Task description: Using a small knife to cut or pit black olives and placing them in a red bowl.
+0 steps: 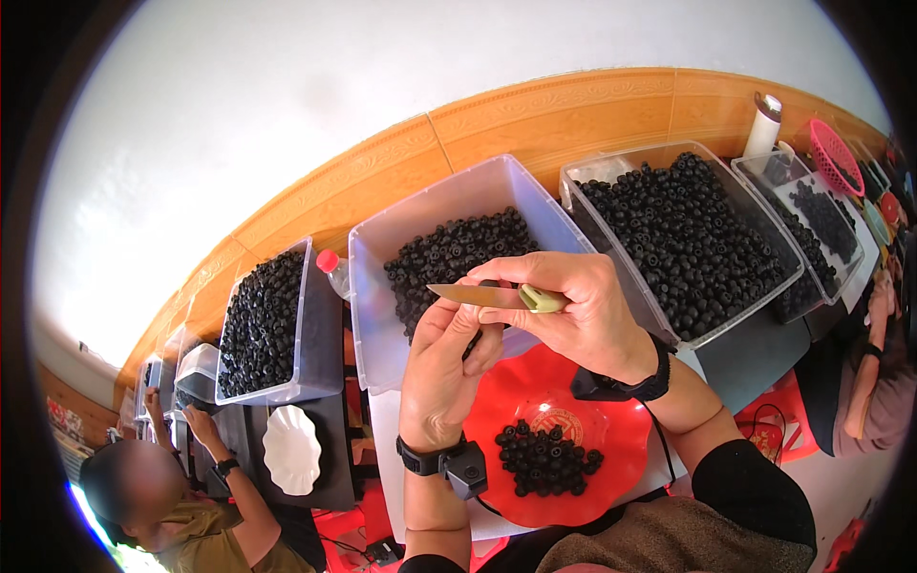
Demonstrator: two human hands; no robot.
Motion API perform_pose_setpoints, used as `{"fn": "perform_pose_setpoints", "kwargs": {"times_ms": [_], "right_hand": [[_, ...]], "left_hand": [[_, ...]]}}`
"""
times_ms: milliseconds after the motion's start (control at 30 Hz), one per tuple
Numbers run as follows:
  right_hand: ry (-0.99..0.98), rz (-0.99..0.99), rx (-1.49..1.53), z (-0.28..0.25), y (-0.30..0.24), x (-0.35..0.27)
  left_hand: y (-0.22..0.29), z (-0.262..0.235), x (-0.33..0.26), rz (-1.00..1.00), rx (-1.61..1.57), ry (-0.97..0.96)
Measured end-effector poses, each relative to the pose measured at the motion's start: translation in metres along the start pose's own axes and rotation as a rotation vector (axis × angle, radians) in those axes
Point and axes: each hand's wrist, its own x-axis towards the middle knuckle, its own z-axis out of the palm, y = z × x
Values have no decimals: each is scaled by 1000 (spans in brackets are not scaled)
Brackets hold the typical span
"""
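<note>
My right hand grips a small knife by its pale green handle, the blade pointing left. My left hand is raised just under the blade, fingers curled around a small dark bead-like piece that is mostly hidden. Both wrists wear black bands. Below the hands lies a red scalloped plate holding a small pile of black ring-shaped pieces. Behind the hands stands a clear plastic bin partly filled with the same black pieces.
More clear bins of black pieces stand along the table: one at left, a full one at right, another further right. A white scalloped plate, a red-capped bottle, a pink basket. People sit at left and right.
</note>
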Motion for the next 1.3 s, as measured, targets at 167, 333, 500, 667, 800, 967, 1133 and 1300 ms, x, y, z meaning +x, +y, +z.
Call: {"fn": "perform_pose_setpoints", "kwargs": {"times_ms": [167, 333, 500, 667, 800, 967, 1133, 1300], "right_hand": [[17, -8, 25, 0, 3, -2], [78, -57, -54, 4, 6, -5], [136, -207, -163, 9, 15, -6], [40, -205, -220, 6, 6, -8], [5, -219, -134, 8, 12, -8], [7, 48, -70, -9, -5, -2], [-17, 34, 7, -4, 2, 0], [-9, -37, 71, -2, 6, 0]], "left_hand": [[-5, -8, 4, -65, -141, -84], [-1, -2, 5, -51, -142, 2], [-2, -7, 7, -7, -176, -108], [1, 6, 6, 9, -190, 47], [0, -5, 9, 86, -154, 20], [5, -5, 5, 134, -106, 43], [2, -2, 6, 118, 6, 20], [0, -6, 5, 65, 38, -56]]}}
